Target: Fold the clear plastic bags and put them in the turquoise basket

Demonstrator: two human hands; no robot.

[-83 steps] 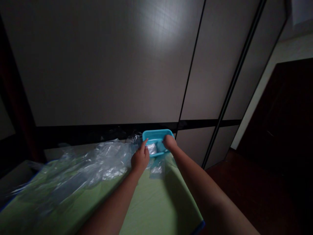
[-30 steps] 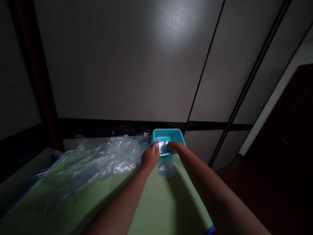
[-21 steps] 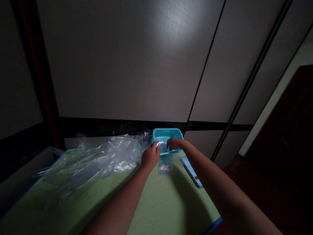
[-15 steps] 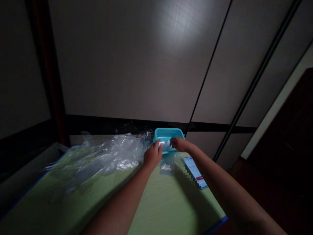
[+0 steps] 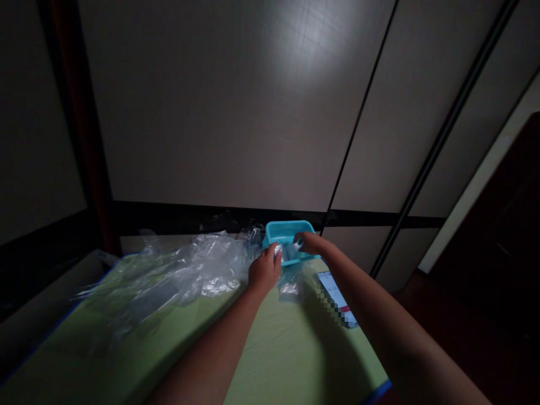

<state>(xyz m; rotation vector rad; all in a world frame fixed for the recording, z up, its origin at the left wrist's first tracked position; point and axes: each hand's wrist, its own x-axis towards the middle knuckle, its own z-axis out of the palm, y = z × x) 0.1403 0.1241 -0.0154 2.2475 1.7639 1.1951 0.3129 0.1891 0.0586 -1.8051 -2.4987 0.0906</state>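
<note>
A light-blue plastic container [image 5: 289, 224] stands at the far edge of the table. Over its near side, my left hand [image 5: 265, 269] pinches a clear plastic bag [image 5: 287, 251]. From the right, the curled fingers of my right hand [image 5: 309, 243] grip the other side of that bag, and its fingertips are partly hidden. Just below the container, a small clear plastic piece [image 5: 291, 289] lies on the table; whether it is part of the same bag I cannot tell.
Crumpled clear plastic bags [image 5: 202, 264] spread across the left of the green tabletop [image 5: 270, 349]. A phone [image 5: 337, 298] with a lit screen lies under my right forearm. Behind the table rise grey cabinet panels [image 5: 236, 124].
My right hand has shifted slightly right and up, its fingers a little more raised, with the plastic between the hands spread wider. My left hand stays in nearly the same place.
</note>
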